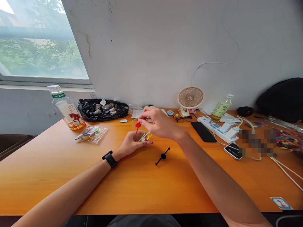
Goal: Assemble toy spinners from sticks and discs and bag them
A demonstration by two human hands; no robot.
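Observation:
My left hand, with a black watch on the wrist, is closed around a clear plastic bag of coloured plastic spinner arrows. White, green, yellow and blue pieces show between its thumb and fingers. Just above, my right hand pinches a red spinner arrow upright, its lower end at the bag's opening. The right fingertips partly cover the red arrow's top. A black spinner arrow lies slantwise on the table, in front of both hands.
Left of my hands lie another clear bag of coloured pieces, a large bottle and a black plastic bag. A fan stands behind. Right are a black phone, a power strip, cables and a green-labelled bottle.

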